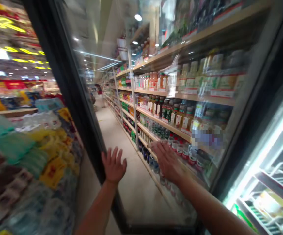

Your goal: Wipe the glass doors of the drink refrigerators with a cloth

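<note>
A glass refrigerator door [87, 107] with a black frame stands swung out in front of me, showing the store aisle through the pane. My left hand [113, 165] is flat on the glass near the frame's left edge, fingers spread and pointing up. My right hand [166, 160] lies flat on the pane further right, fingers stretched out to the left. Neither hand holds anything. Through the glass I see shelves of bottled drinks [175, 117].
The lit cooler interior [268, 182] with wire racks is at the lower right. A display of packaged goods [28, 153] fills the left. The aisle floor [121, 153] runs away ahead, with a person [98, 91] far down it.
</note>
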The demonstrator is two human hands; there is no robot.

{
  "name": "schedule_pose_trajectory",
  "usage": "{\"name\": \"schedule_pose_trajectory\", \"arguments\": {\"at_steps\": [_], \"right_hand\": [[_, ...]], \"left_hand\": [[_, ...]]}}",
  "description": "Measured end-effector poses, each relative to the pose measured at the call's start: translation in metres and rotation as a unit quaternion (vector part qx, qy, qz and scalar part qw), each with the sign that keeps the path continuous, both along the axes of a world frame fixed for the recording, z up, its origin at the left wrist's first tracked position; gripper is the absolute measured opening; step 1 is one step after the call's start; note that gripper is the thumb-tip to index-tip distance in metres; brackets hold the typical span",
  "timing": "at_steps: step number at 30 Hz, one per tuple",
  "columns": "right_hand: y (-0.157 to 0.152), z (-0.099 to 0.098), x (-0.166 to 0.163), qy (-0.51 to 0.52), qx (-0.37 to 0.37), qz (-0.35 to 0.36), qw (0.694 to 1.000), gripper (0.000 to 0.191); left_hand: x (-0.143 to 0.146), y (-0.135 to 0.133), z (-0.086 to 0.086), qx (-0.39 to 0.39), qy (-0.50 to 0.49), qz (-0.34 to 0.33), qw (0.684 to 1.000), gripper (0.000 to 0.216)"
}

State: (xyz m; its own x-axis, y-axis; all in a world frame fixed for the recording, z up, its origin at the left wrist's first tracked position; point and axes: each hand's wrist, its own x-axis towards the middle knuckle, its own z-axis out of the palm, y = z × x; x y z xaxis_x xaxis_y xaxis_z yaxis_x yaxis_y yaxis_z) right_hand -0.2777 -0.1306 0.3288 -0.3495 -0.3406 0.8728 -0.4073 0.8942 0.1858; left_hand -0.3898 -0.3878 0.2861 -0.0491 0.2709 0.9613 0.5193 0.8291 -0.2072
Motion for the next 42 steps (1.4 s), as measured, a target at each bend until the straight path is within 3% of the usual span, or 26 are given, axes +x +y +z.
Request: {"name": "schedule_pose_trajectory", "arguments": {"at_steps": [1,3,6,9,12,15,17,19,22,23,26,28,29,32,34,35,37,39,40,42], "right_hand": [[-0.003,-0.003,-0.003,-0.009,-0.003,0.007,1.0,0.066],[-0.01,-0.006,-0.011,-0.027,-0.001,0.038,0.999,0.07],[-0.018,-0.004,-0.015,-0.055,-0.006,0.102,0.993,0.071],[-0.011,0.0,-0.007,-0.061,-0.05,0.124,0.989,0.072],[0.01,0.001,0.005,0.012,-0.105,0.055,0.993,0.072],[0.026,-0.004,0.005,0.072,-0.107,-0.102,0.986,0.07],[0.029,-0.008,0.001,0.074,-0.074,-0.175,0.979,0.073],[0.027,-0.011,-0.004,0.084,-0.052,-0.202,0.974,0.077],[0.022,-0.011,-0.006,0.108,-0.042,-0.22,0.969,0.08],[0.022,-0.01,-0.006,0.114,-0.039,-0.223,0.967,0.08],[0.022,-0.008,-0.004,0.128,-0.031,-0.228,0.965,0.081],[0.022,-0.008,-0.003,0.128,-0.032,-0.227,0.965,0.081],[0.022,-0.008,-0.003,0.125,-0.035,-0.226,0.965,0.08],[0.022,-0.009,-0.004,0.117,-0.048,-0.219,0.967,0.079],[0.021,-0.01,-0.004,0.115,-0.054,-0.213,0.969,0.078],[0.02,-0.01,-0.003,0.115,-0.056,-0.209,0.969,0.078],[0.02,-0.009,-0.002,0.118,-0.058,-0.199,0.971,0.079],[0.02,-0.009,-0.001,0.123,-0.059,-0.189,0.972,0.079],[0.02,-0.008,-0.001,0.126,-0.058,-0.185,0.973,0.079],[0.02,-0.008,0.0,0.132,-0.055,-0.182,0.973,0.08]], "left_hand": [[0.013,0.012,0.004,0.035,-0.034,-0.006,0.999,0.059],[0.037,0.042,0.014,0.069,-0.052,-0.085,0.993,0.056],[0.061,0.083,0.029,-0.065,-0.042,-0.207,0.975,0.057],[0.068,0.101,0.036,-0.092,-0.067,-0.183,0.977,0.065],[0.065,0.098,0.033,-0.084,-0.078,-0.096,0.989,0.066],[0.057,0.079,0.037,-0.047,-0.044,-0.02,0.998,0.069],[0.052,0.06,0.049,-0.011,-0.027,0.016,0.999,0.071],[0.05,0.044,0.066,0.05,-0.036,0.05,0.997,0.072],[0.052,0.037,0.082,0.093,-0.047,0.06,0.993,0.071],[0.054,0.04,0.082,0.055,-0.037,0.045,0.997,0.07],[0.058,0.052,0.075,-0.174,0.019,-0.029,0.984,0.059],[0.055,0.052,0.078,-0.241,0.038,-0.049,0.969,0.054],[0.052,0.049,0.083,-0.216,0.041,-0.041,0.975,0.053],[0.045,0.039,0.106,-0.033,0.03,0.01,0.999,0.057],[0.047,0.042,0.109,0.061,0.012,0.033,0.998,0.063],[0.05,0.046,0.104,0.072,0.002,0.034,0.997,0.065],[0.058,0.057,0.086,0.012,0.0,0.013,1.0,0.064],[0.062,0.061,0.067,-0.156,0.034,-0.022,0.987,0.056],[0.061,0.058,0.062,-0.183,0.049,-0.016,0.982,0.055],[0.056,0.045,0.066,-0.14,0.048,0.027,0.989,0.059]]}}
